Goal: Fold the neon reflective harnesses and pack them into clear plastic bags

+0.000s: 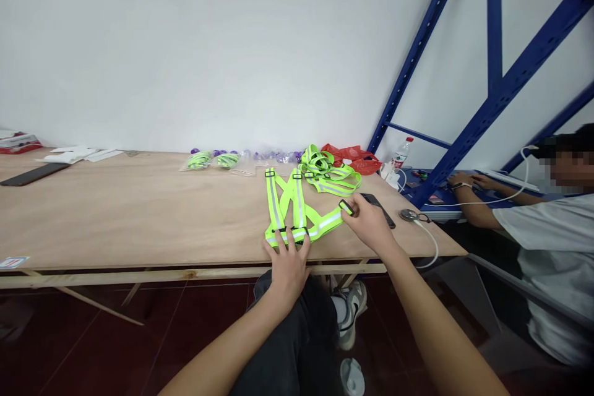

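A neon-yellow reflective vest [301, 204] made of straps with silver stripes and black buckles lies spread near the table's front edge. My left hand [288, 263] rests on its lower band, fingers spread and pressing on the strap. At the band's right end, my right hand [371, 223] pinches the strap by a black buckle [346, 207], drawn out to the right. Just behind the vest lies a loose heap of similar yellow straps [320, 164]. A dark phone [379, 210] lies beside my right hand, partly hidden by it.
Bagged yellow straps [199, 159] and a red plastic bag [355, 158] lie along the wall. A round metal device [408, 215] with a white cable is at the table's right. Beyond the blue rack post [408, 74], a bottle [403, 151] stands and another person's hands [461, 179] rest.
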`<action>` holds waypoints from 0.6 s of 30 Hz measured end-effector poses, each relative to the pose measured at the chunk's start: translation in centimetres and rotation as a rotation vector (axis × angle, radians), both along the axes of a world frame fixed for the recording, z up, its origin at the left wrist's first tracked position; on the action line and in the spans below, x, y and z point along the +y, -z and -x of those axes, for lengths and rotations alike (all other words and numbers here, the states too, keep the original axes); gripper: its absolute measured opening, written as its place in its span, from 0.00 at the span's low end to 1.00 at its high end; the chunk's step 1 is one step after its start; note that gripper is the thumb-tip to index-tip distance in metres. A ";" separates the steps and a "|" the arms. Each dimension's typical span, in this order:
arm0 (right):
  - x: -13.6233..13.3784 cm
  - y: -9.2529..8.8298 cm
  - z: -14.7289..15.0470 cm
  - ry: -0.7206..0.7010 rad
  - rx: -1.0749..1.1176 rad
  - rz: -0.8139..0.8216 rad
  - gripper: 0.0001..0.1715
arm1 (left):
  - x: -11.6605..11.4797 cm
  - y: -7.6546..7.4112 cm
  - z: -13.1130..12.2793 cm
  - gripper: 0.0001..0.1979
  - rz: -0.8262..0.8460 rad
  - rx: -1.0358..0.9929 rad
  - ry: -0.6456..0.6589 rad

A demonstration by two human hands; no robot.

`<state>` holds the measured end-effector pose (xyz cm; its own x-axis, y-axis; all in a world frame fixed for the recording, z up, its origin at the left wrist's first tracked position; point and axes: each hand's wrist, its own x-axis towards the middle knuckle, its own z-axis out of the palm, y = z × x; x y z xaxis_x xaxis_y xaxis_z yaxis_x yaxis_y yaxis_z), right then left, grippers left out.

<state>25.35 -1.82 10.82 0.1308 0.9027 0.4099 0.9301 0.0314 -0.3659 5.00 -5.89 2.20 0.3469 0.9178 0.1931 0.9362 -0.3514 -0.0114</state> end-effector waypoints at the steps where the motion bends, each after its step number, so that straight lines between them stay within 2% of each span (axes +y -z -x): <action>1: 0.0 -0.7 1.1 -0.023 -0.045 -0.003 0.04 | 0.0 0.0 0.0 0.38 -0.002 0.001 0.005; 3: -0.1 -1.7 3.7 -0.070 -0.158 0.003 0.02 | 0.0 0.2 0.0 0.36 -0.011 -0.002 0.010; 6: -0.1 -2.3 7.6 -0.215 -0.316 -0.002 0.07 | 0.0 0.3 0.2 0.32 -0.023 -0.005 0.006; 10: 0.6 -2.3 10.9 -0.342 -0.321 0.032 0.11 | 0.1 0.4 0.3 0.31 -0.036 -0.008 0.015; 14: 1.2 -1.4 12.7 -0.434 -0.281 0.021 0.11 | 0.4 0.9 -0.3 0.29 -0.016 -0.028 -0.004; 18: 0.9 0.8 14.9 -0.584 -0.406 0.098 0.09 | 1.2 2.0 -1.1 0.25 -0.027 -0.097 -0.112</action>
<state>10.41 -0.94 10.00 -0.5305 0.8138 0.2374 0.8347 0.5503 -0.0212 6.14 -4.65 0.17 0.2216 0.9437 0.2456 0.9665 -0.2459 0.0730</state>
